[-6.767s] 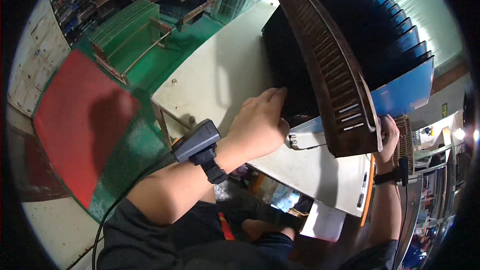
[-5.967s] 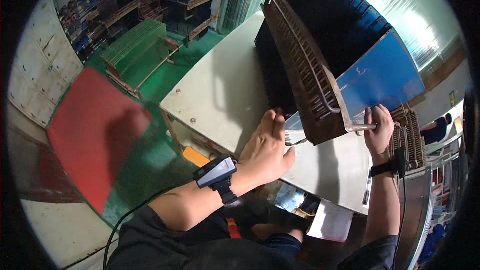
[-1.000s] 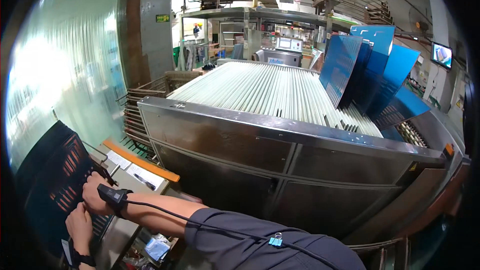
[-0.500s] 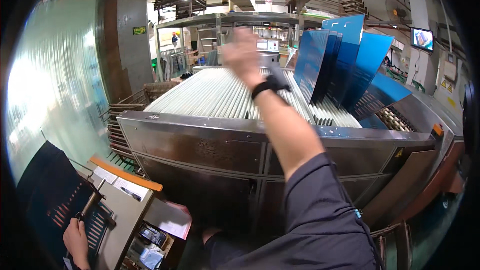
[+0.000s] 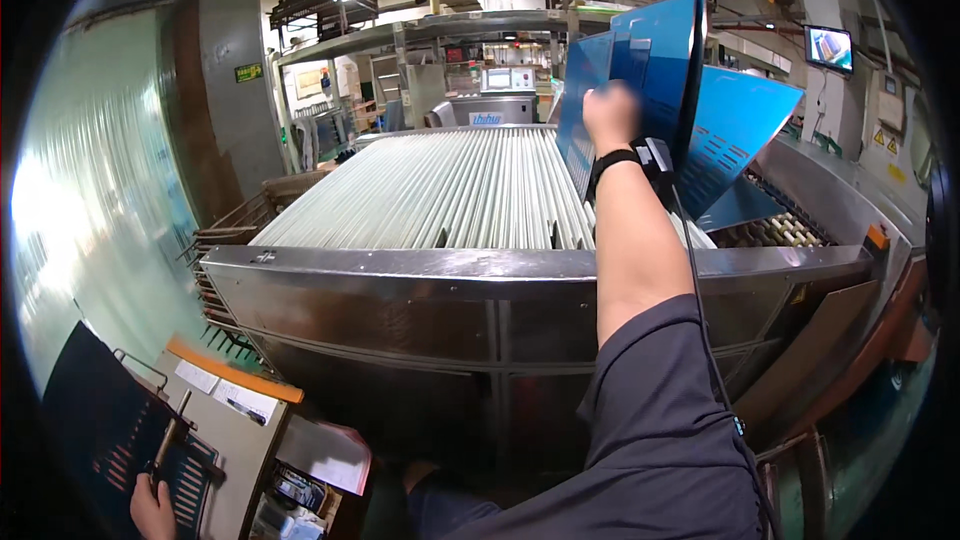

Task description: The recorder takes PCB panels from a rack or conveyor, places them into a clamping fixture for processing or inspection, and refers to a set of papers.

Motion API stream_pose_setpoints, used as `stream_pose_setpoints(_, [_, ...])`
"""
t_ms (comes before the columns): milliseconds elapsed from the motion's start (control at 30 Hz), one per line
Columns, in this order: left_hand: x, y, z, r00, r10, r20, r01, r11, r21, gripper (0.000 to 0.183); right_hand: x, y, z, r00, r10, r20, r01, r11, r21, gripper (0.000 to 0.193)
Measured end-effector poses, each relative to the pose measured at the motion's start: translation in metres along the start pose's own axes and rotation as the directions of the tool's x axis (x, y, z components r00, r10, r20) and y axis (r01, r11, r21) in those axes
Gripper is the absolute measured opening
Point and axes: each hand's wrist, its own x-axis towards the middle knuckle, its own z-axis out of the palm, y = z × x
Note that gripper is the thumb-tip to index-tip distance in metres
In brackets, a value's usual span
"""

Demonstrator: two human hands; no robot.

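My right hand (image 5: 612, 112), a dark band and a small box at its wrist, is stretched out to the upright blue panels (image 5: 660, 55). Its fingers look curled at a panel's edge, though the fingertips are blurred. Another blue panel with rows of slots (image 5: 745, 130) leans outward on the right. At the lower left, my left hand (image 5: 153, 508) is closed on a dark slotted panel (image 5: 105, 410), close to a metal rod (image 5: 172, 430) that lies across it.
In front stands a wide metal machine (image 5: 350, 280) topped with close rows of pale slats (image 5: 430, 180). A small desk (image 5: 225, 440) with papers and an orange edge is at the left. A control box (image 5: 508, 80) sits behind; a monitor (image 5: 828, 48) hangs at the right.
My right hand has moved from above the slats rightward to the blue panels. The view has shifted slightly. My left hand still holds the dark panel.
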Motion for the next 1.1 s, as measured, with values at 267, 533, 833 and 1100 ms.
stream_pose_setpoints(267, [-0.018, 0.004, -0.007, 0.996, -0.09, 0.02, 0.088, 0.993, 0.078, 0.048, -0.015, 0.003, 0.009, 0.997, 0.055, 0.047, -0.051, 0.995, -0.087, 0.031])
stream_pose_setpoints(533, [-0.01, -0.001, 0.002, 0.998, -0.055, 0.028, 0.052, 0.995, 0.09, 0.047, -0.032, -0.059, -0.032, 0.985, -0.142, -0.099, 0.144, 0.989, 0.016, 0.033])
stream_pose_setpoints(833, [-0.006, 0.002, -0.002, 0.999, -0.049, 0.024, 0.048, 0.998, 0.038, 0.047, -0.053, -0.11, -0.041, 0.996, -0.088, 0.003, 0.05, 0.589, 0.806, 0.038])
stream_pose_setpoints(1100, [-0.009, -0.08, 0.02, 0.929, -0.023, -0.368, -0.137, 0.905, -0.403, 0.037, -0.174, -0.25, -0.042, 0.867, -0.366, 0.337, -0.42, -0.175, 0.89, 0.033])
